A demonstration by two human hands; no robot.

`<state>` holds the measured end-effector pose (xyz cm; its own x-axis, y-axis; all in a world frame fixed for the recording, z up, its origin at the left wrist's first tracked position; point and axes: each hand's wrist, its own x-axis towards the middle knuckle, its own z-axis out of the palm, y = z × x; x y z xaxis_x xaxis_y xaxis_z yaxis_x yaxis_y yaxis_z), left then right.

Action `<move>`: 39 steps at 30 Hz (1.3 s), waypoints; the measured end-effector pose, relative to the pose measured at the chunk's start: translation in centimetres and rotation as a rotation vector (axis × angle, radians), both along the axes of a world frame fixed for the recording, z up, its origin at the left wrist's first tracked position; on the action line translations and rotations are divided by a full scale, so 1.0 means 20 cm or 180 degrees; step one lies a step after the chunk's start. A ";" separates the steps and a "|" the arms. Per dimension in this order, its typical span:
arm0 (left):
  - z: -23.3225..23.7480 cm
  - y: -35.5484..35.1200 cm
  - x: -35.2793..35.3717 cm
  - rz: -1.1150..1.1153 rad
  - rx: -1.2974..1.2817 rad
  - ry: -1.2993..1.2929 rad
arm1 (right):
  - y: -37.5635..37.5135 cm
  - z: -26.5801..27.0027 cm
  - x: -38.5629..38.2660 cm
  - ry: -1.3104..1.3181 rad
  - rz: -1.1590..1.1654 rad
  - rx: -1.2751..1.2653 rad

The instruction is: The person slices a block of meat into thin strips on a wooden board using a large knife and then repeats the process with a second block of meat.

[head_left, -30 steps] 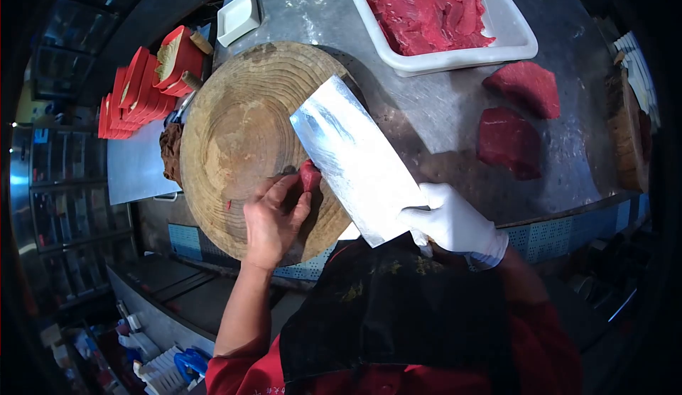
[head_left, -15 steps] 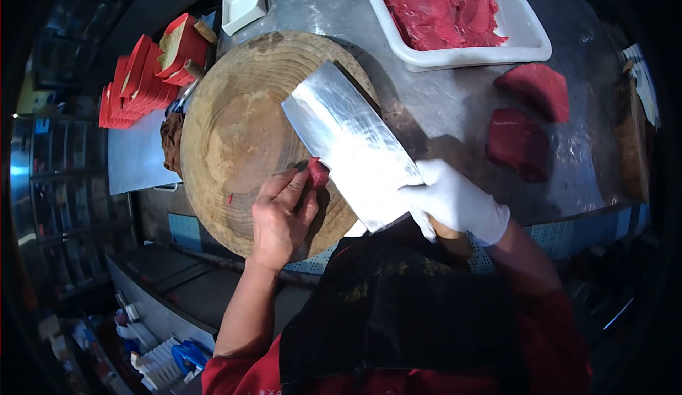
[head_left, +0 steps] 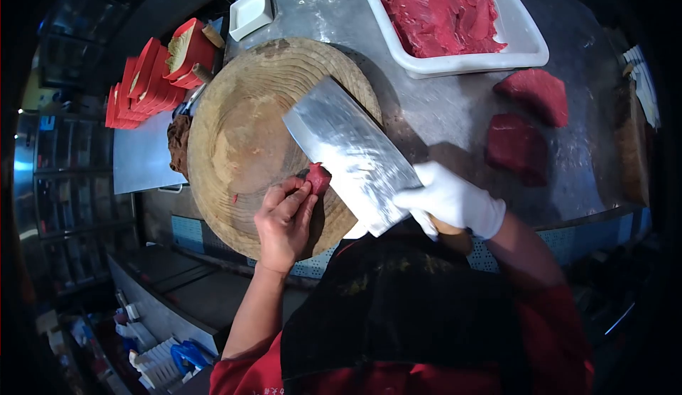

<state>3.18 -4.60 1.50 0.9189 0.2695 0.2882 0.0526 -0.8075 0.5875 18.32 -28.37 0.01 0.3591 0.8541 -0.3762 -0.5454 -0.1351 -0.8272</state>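
My bare left hand (head_left: pixel 283 221) pinches a small piece of red meat (head_left: pixel 319 179) on the round wooden chopping block (head_left: pixel 241 139). My right hand (head_left: pixel 455 199), in a white glove, is closed round the wooden handle of a broad cleaver (head_left: pixel 355 153). The cleaver's blade lies slantwise over the right part of the block, its edge close beside the meat piece. A tiny red scrap sits on the block left of my left hand.
A white tray (head_left: pixel 476 62) of sliced meat stands at the top right, with two meat chunks (head_left: pixel 516 146) (head_left: pixel 536 95) below it. Red containers (head_left: pixel 192 50), a small white dish (head_left: pixel 250 13) and a brown cloth (head_left: pixel 178 143) are beyond the block's left side.
The view has shifted slightly, so the block appears a little lower and further right. The cleaver's blade looks more tilted and less glaring. Both hands keep their holds.
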 end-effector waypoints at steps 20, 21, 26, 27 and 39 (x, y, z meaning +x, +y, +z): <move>0.02 -0.02 -0.05 -0.0003 0.0366 0.0058 | 0.18 -0.07 0.12 -0.0897 0.0088 0.0279; 0.02 -0.01 -0.05 -0.0010 0.0355 0.0052 | 0.19 -0.05 0.13 -0.1031 0.0214 0.0216; 0.02 -0.04 -0.04 0.0073 0.0470 0.0099 | 0.13 0.05 0.11 -0.0141 0.0687 -0.0498; 0.02 -0.04 -0.05 0.0062 0.0493 0.0077 | 0.09 -0.03 0.08 -0.0252 0.0535 -0.0290; 0.08 -0.07 -0.09 0.0125 0.0084 0.0169 | -0.07 0.20 0.00 -0.0244 0.0611 -0.1059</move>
<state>1.33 -6.07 3.09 0.9219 0.2987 0.2468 0.1152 -0.8193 0.5616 18.30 -29.78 3.98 0.2425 0.7444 -0.6221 -0.4224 -0.4963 -0.7585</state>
